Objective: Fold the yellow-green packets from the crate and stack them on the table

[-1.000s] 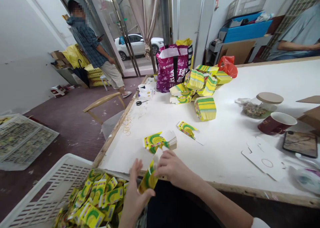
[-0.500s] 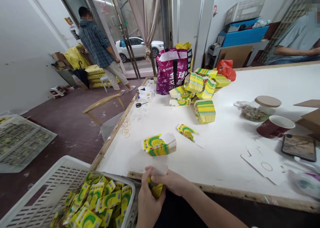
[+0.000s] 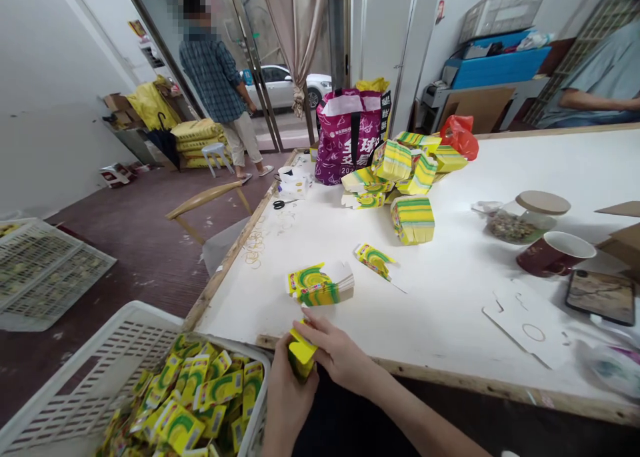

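Note:
At the table's near edge, my left hand is wrapped round a small yellow carton with a flap at its upper end. My right hand presses its fingers on that flap from above and the right. Just beyond the hands lies a stack of flat yellow-green cartons. A single flat carton rests to the right of the stack. Below and left of my hands, a white plastic basket holds many folded yellow cartons.
Farther back are bundles of cartons, a purple bag and scissors. A mug, a phone and a jar stand at right. A chair touches the left side. One person stands by the door; another sits at right.
The pale flap that stood up from the carton is now bent over, showing yellow. My right hand has moved onto the carton's top. The person by the door has turned and shifted right.

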A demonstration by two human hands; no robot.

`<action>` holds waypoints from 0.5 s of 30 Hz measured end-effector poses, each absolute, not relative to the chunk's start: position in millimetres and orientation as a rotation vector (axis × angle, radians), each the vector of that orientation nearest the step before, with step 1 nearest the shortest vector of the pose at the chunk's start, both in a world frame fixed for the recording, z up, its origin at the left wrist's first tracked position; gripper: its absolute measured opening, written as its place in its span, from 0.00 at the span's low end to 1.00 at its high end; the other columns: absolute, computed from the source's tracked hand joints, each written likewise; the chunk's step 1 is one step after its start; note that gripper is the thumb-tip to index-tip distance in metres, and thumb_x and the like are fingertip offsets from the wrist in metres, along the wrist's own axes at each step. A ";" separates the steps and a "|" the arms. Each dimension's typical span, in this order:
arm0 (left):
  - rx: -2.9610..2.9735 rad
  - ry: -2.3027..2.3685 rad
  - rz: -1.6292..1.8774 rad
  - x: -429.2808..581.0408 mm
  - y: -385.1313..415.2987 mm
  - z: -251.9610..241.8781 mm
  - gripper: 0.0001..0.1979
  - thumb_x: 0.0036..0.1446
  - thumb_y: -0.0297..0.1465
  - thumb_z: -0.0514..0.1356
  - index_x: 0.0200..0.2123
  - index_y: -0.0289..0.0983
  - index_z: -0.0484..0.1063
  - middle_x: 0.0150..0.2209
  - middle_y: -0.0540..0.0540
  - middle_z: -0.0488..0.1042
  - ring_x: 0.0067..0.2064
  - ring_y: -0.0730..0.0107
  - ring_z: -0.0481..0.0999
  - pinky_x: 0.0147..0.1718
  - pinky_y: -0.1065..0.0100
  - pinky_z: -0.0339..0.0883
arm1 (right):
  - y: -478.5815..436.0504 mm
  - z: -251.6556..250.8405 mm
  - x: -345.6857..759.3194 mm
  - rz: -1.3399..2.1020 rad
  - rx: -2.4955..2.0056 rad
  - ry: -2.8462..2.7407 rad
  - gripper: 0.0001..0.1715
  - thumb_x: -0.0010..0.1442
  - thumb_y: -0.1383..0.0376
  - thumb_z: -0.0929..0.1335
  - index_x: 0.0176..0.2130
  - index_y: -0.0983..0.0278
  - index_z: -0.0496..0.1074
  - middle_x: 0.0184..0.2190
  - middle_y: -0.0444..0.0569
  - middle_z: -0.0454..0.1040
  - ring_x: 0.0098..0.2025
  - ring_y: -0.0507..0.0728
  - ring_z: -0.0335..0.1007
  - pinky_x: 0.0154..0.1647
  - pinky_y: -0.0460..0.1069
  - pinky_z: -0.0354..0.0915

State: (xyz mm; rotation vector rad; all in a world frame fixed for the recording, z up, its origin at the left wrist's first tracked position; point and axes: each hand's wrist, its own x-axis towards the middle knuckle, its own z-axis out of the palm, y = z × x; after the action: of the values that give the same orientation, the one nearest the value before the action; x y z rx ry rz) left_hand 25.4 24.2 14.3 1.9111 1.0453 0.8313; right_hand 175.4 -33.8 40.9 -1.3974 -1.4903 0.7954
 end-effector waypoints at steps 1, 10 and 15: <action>1.916 1.033 0.753 20.8 26.7 22.1 0.26 0.50 0.34 0.65 0.53 0.39 0.66 0.47 0.39 0.76 0.48 0.52 0.78 0.48 0.51 0.73 | -34.2 42.2 180.0 0.821 -1.412 -1.570 0.32 0.64 0.70 0.64 0.66 0.60 0.64 0.71 0.58 0.53 0.72 0.62 0.50 0.68 0.58 0.57; 2.036 0.913 0.443 17.9 37.1 58.1 0.26 0.46 0.32 0.66 0.51 0.40 0.69 0.43 0.44 0.79 0.42 0.58 0.80 0.41 0.59 0.74 | -31.2 66.1 198.7 0.917 -1.431 -1.774 0.10 0.63 0.66 0.69 0.46 0.63 0.76 0.55 0.57 0.69 0.63 0.60 0.64 0.62 0.55 0.63; 2.101 1.080 0.566 11.6 38.6 46.2 0.29 0.45 0.33 0.65 0.53 0.39 0.67 0.46 0.41 0.78 0.45 0.53 0.80 0.43 0.56 0.73 | -26.3 58.0 181.7 0.889 -1.421 -1.681 0.22 0.62 0.66 0.70 0.55 0.65 0.69 0.61 0.62 0.61 0.68 0.62 0.56 0.61 0.55 0.63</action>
State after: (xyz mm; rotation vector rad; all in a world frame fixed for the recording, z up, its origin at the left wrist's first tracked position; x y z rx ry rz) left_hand 11.6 38.6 46.2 2.1015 1.0802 0.5663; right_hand 181.7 -26.3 58.0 -1.4212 -1.6808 0.8888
